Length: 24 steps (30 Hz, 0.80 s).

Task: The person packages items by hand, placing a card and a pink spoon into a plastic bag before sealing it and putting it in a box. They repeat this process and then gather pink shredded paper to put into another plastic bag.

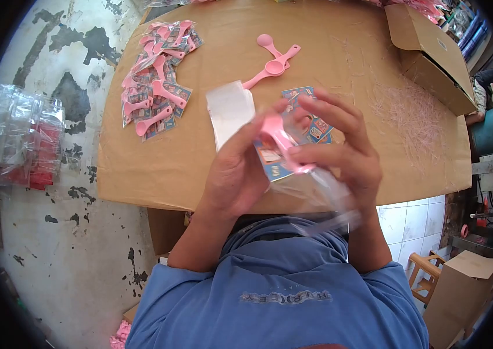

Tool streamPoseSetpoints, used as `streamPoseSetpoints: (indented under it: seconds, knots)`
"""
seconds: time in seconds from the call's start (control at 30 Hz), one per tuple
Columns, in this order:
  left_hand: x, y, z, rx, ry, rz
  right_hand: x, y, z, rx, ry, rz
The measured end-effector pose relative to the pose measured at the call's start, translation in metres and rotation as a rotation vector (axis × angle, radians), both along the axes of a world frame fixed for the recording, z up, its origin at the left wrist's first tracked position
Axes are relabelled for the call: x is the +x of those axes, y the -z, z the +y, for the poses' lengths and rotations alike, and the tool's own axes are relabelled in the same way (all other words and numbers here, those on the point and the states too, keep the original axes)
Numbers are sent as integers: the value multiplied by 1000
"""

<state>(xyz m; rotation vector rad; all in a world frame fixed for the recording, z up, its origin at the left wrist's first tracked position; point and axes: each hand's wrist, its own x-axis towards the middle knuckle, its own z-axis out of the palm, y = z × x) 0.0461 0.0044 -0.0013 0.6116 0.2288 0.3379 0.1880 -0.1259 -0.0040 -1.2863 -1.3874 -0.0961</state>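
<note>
Close to my chest, my left hand [238,168] grips the left side of a clear plastic bag [322,192] that has a pink spoon [279,136] and a blue printed card [272,161] in or against it. On the right, my right hand [345,145] has its thumb and fingers around the spoon's lower end and the bag, blurred by motion. Left of them lies a stack of white sheets [232,110]. More printed cards [299,93] are partly hidden behind my hands. Above the stack are loose pink spoons [274,68], crossing one another.
Several bagged pink spoons with cards [162,87] are piled at the table's left. Thin pink strands [412,119] lie at the right, beside an open cardboard box [432,61]. Clear bags [20,134] hang at far left. Another person [490,87] is at the far right.
</note>
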Motion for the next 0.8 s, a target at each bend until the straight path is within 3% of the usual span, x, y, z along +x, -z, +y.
streamPoseSetpoints:
  seconds: [0.1,0.2,0.23,0.37,0.47,0.57,0.67,0.8]
  knots:
    - [1,2,3,220,-214,45,-1,-4,-8,-16,-63,281]
    - [-6,1,11,490,-31,-99,-5,-5,-6,-151,-89,487]
    - [-3,-6,5,554,-83,-62,-8,-5,-4,-196,-117,558]
    - [-6,-1,-2,607,-154,95,-18,0,3,-285,-156,761]
    - [-10,0,-4,623,-225,188,-23,0,7,-266,9,805]
    - [-12,-4,-5,679,-262,222,-12,13,18,-30,273,190]
    - [-13,1,-11,808,-282,230,-9,0,22,-6,354,-120]
    - [-12,5,-15,941,-265,246,-13,-5,27,-21,439,-225]
